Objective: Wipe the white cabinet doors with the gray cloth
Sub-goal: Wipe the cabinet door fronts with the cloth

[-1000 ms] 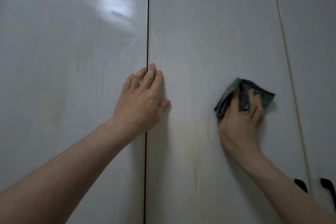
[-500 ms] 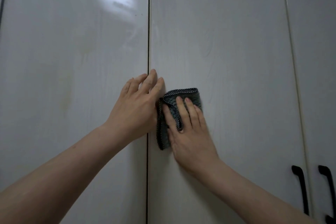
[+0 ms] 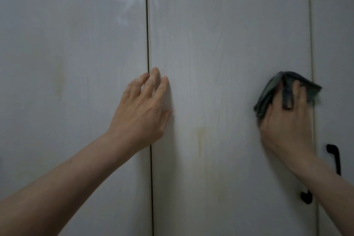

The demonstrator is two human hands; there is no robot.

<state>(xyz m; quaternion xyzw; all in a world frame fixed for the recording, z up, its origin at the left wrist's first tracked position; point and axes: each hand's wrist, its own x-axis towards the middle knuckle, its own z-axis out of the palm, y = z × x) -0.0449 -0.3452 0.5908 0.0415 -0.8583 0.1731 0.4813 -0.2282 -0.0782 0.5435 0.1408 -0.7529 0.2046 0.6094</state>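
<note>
Three white cabinet doors fill the view: a glossy left door, a middle door and a narrow right door. My left hand rests flat, fingers spread, across the dark gap between the left and middle doors. Near the middle door's right edge, my right hand holds the folded gray cloth against the surface. A fold of the cloth wraps over one finger. A yellowish stain runs down the middle door between my hands.
A black handle sits on the right door just below my right wrist. The lower end of a second black handle shows beside my right forearm. Faint yellowish streaks mark the left door.
My right hand has swept the cloth from beside my left hand rightward to the middle door's right edge. My left hand has stayed on the gap.
</note>
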